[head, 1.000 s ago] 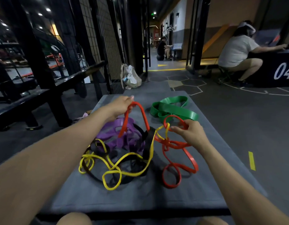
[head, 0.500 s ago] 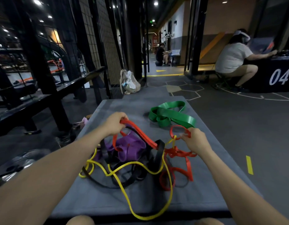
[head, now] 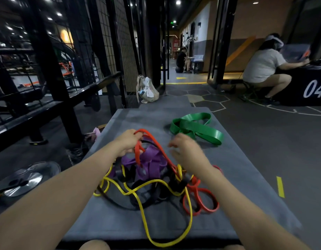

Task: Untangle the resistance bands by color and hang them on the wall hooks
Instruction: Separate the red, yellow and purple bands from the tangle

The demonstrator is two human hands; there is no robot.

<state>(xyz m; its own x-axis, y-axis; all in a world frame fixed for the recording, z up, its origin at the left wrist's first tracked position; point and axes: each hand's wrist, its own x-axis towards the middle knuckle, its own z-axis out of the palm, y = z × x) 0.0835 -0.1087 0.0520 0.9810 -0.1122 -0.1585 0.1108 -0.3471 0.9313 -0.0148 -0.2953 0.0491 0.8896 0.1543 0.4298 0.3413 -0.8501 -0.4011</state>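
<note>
A tangle of bands lies on a grey mat (head: 148, 117): a red band (head: 201, 202), a thin yellow band (head: 145, 215), a wide purple band (head: 153, 164) and a black band (head: 118, 204). My left hand (head: 129, 143) grips a raised strand of the red band above the purple one. My right hand (head: 185, 150) hovers just right of that strand, blurred, with its fingers loosely curled and nothing in them. A green band (head: 198, 127) lies apart at the far right of the mat. No wall hooks are in view.
A black steel rack (head: 53, 73) and a wire grid stand along the left. A weight plate (head: 21, 181) lies on the floor at left. A beige backpack (head: 147, 91) sits beyond the mat. A seated person (head: 264, 65) is at the far right.
My right hand has let go of the red loop and moved left toward my left hand. The left hand still holds the red strand. The yellow band has spread toward the mat's near edge.
</note>
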